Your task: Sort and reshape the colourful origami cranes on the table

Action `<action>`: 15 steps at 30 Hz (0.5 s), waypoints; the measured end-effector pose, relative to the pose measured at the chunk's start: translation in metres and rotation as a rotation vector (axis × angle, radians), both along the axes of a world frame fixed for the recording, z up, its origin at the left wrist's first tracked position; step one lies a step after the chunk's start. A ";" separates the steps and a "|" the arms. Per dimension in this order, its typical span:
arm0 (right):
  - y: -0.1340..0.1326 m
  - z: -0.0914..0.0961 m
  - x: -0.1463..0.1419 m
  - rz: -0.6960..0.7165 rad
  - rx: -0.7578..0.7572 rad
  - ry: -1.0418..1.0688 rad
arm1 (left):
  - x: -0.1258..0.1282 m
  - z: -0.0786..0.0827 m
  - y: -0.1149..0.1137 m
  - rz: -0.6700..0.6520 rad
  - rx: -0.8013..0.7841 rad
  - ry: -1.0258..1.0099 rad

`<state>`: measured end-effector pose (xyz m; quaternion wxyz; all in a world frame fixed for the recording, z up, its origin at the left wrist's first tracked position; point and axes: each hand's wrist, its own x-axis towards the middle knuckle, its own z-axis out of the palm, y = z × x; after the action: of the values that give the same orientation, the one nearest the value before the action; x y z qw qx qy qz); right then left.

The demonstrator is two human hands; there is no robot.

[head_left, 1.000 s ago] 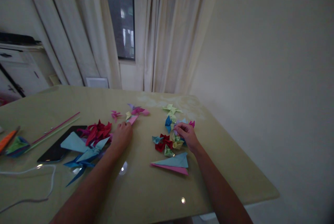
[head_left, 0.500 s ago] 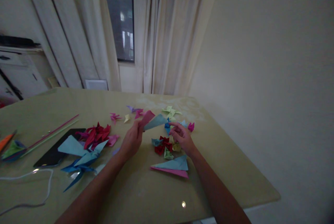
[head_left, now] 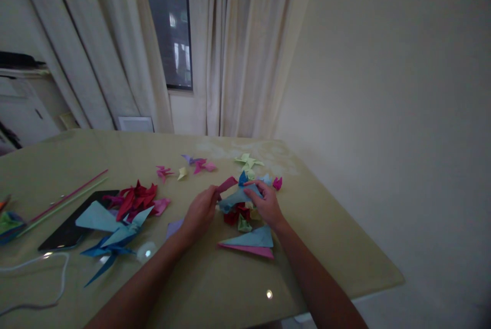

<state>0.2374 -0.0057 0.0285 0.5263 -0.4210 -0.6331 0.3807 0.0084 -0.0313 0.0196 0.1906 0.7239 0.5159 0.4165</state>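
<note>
Over the middle of the table, my left hand (head_left: 201, 210) is closed on one end of a folded paper piece, with a pink part (head_left: 227, 184) and a light blue part (head_left: 236, 197) fanning out from the fingers. The right end of the light blue part is pinched by my right hand (head_left: 267, 205). Small origami pieces lie just beneath: a dark red one (head_left: 231, 217), partly covered, and a green one (head_left: 244, 224). Nearer to me rests another folded paper (head_left: 251, 238), light blue above and pink below. A blue origami piece (head_left: 243, 179) shows behind the paper.
To the left lie red origami pieces (head_left: 138, 200), a light blue one (head_left: 102, 216) and a dark blue one (head_left: 109, 249) by a black phone or tablet (head_left: 71, 229). Pink and green sticks (head_left: 71, 195) and a white cable (head_left: 63, 278) are farther left. A wall (head_left: 364, 114) borders the right.
My right hand has taken hold of the free end of the light blue paper, which now bends down and spans both hands. The view has shifted slightly to the right.
</note>
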 end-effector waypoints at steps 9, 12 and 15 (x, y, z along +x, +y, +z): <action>0.002 0.001 0.001 0.084 -0.066 0.150 | -0.009 0.006 0.005 0.197 0.102 -0.389; 0.001 -0.002 0.000 0.141 -0.079 0.150 | -0.004 0.009 0.002 0.038 0.004 -0.392; 0.001 -0.005 -0.001 0.171 -0.107 0.166 | 0.003 0.010 -0.001 -0.075 -0.063 -0.383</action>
<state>0.2361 -0.0048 0.0240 0.5194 -0.3600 -0.5995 0.4911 0.0118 -0.0325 0.0297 0.3233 0.6439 0.4555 0.5228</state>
